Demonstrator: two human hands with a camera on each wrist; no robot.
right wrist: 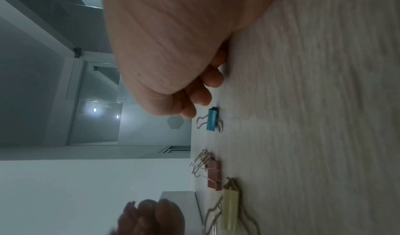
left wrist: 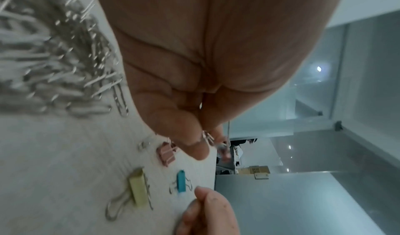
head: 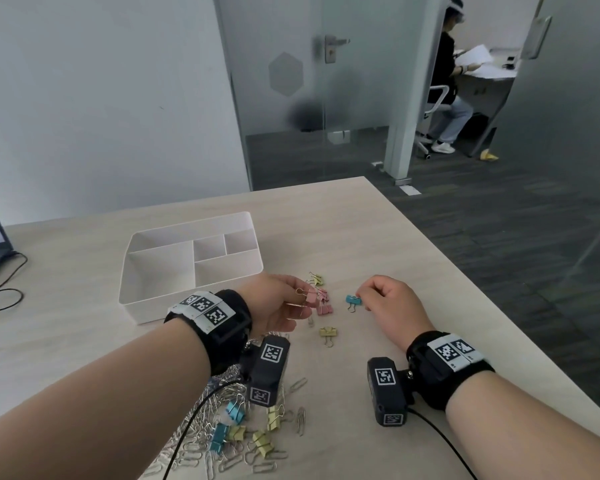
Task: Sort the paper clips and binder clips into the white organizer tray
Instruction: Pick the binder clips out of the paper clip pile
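Nearest the person, on the tabletop point(head: 378, 237), sits a loose heap of paper clips point(head: 201, 441) with blue and yellow binder clips mixed in. Risk, as a judgement: grabbing from there drags tangled paper clips along, so types end up in the wrong compartment.

Mid-field, left hand point(head: 278, 303) is raised off the tabletop, fingers curled, pinching a pink binder clip point(head: 309, 296) by its wire handle. A handle-only pinch may let it swing or drop short of the tray.

Right hand point(head: 388, 299) is low, fingers curled, tips at the blue binder clip point(right wrist: 212, 119); the wrist view shows the clip on the tabletop just beside the fingertips, not gripped.

Farthest, white organizer tray point(head: 187, 230) shows no clips inside.
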